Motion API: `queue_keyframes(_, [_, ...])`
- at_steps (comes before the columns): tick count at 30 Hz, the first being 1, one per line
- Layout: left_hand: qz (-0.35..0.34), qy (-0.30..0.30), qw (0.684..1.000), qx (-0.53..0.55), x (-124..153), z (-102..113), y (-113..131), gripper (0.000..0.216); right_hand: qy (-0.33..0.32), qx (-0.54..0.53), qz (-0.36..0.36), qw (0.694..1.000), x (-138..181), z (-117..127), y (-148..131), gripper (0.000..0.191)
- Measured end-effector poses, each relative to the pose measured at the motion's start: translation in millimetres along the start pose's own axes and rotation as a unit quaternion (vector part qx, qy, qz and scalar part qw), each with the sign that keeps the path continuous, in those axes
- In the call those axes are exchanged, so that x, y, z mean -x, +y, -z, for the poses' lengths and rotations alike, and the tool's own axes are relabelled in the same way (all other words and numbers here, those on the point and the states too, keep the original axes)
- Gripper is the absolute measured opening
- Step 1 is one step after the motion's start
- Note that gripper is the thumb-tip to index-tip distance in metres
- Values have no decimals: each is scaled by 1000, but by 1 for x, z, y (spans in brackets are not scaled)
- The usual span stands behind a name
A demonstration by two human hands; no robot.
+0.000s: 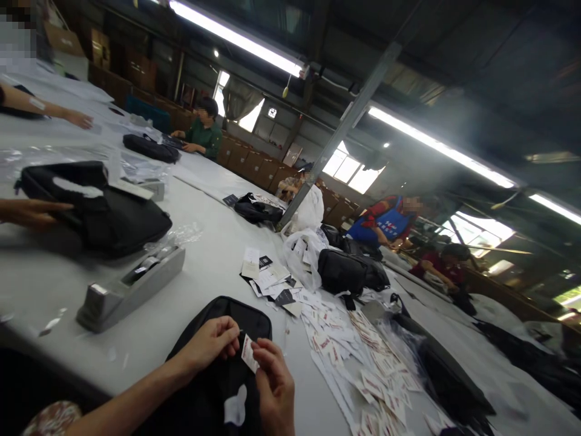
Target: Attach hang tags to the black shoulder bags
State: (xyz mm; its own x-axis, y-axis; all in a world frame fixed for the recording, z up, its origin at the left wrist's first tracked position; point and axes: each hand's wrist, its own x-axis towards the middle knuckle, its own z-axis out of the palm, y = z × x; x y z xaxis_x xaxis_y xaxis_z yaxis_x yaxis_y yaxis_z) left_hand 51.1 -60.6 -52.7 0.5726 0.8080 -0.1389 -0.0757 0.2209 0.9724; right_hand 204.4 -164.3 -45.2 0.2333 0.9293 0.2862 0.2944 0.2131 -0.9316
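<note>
Hang tag (249, 353): looks light and bendable, calls for edge hold; pinched in right fingers (267, 351) beside bunched left fingers (229, 335) of unclear grip, over black bag (206, 396).

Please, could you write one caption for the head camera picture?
The right hand holds a small printed tag over a black bag, the left hand close beside it.

Tag (249, 354) and blue apron (384, 225) lettered; seemingly nothing legible.
</note>
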Motion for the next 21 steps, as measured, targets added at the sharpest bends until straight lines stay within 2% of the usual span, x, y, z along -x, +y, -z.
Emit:
queue_keyframes(3, [-7,-2,1000,2,1,-1,1,29,-10,87,62,994,4,4,9,20])
queue_keyframes(7, [-30,22,999,-16,3,-5,10,32,39,120,84,988,3,-1,17,20])
queue_keyframes(9, [-60,13,998,-30,6,-7,18,32,66,89,37,993,-2,-6,13,18])
queue_keyframes(11, [-78,-18,996,-38,7,-10,25,32,83,0,-48,995,-8,-12,4,26])
queue_keyframes(14, [-76,-51,995,-34,8,-11,28,31,91,-165,-144,972,-17,-22,-9,40])
queue_keyframes(18, [-63,-54,996,-35,9,-9,23,30,100,-266,-185,941,-20,-28,-12,28])
queue_keyframes(21, [-60,-65,995,-44,10,-8,22,29,89,-242,-174,950,-21,-30,-8,25])
